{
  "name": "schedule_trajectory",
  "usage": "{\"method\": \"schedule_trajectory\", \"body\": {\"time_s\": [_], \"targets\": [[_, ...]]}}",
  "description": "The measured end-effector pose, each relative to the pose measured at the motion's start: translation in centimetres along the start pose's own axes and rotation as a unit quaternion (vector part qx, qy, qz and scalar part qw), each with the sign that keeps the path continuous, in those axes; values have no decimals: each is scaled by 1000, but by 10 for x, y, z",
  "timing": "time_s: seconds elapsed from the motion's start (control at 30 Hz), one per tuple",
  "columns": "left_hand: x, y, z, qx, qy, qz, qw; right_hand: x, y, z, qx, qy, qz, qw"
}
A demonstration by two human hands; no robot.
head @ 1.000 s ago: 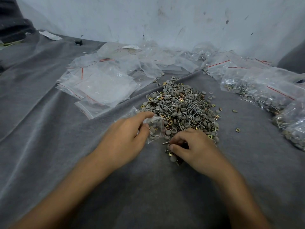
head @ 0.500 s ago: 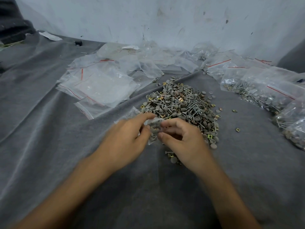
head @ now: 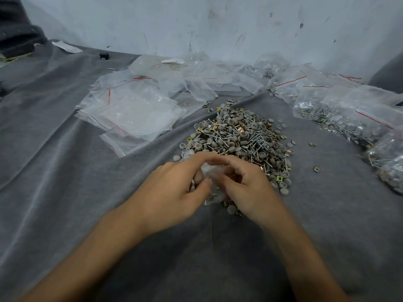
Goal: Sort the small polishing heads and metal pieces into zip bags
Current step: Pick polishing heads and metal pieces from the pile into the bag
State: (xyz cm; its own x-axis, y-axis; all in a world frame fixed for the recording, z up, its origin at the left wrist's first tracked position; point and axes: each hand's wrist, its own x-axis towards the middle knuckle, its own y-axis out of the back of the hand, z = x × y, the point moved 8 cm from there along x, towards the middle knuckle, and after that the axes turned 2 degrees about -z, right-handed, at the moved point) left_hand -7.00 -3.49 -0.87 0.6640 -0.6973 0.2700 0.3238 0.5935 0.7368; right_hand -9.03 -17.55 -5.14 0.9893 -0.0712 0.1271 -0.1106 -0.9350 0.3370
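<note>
Bag (head: 212,178) sits between your fingertips. Your left hand (head: 172,192) pinches its edge, likely to hold the mouth open. Your right hand (head: 246,188) curls its fingers at that mouth; whether they grip pieces I cannot tell. Pile (head: 235,136) lies just beyond your fingers, handy for scooping.

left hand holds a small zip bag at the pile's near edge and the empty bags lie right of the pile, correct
No. The head view shows the empty zip bags left of the pile; filled bags lie on its right. The left hand does hold the small zip bag.
</note>
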Motion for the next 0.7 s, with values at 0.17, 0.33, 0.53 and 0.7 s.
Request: {"method": "schedule_trajectory", "body": {"time_s": [0.17,0.33,0.53,0.7], "targets": [[-6,-14,-4,106,-2,-62,992,0,15,3,49,-22,75,996],[-4,2,0,139,-47,60,987,-2,21,4,169,-65,93,979],[-2,29,-7,-56,-18,163,985,-1,23,-7,256,-26,73,964],[3,34,-7,-323,10,173,930,-2,12,-27,248,79,7,965]]}}
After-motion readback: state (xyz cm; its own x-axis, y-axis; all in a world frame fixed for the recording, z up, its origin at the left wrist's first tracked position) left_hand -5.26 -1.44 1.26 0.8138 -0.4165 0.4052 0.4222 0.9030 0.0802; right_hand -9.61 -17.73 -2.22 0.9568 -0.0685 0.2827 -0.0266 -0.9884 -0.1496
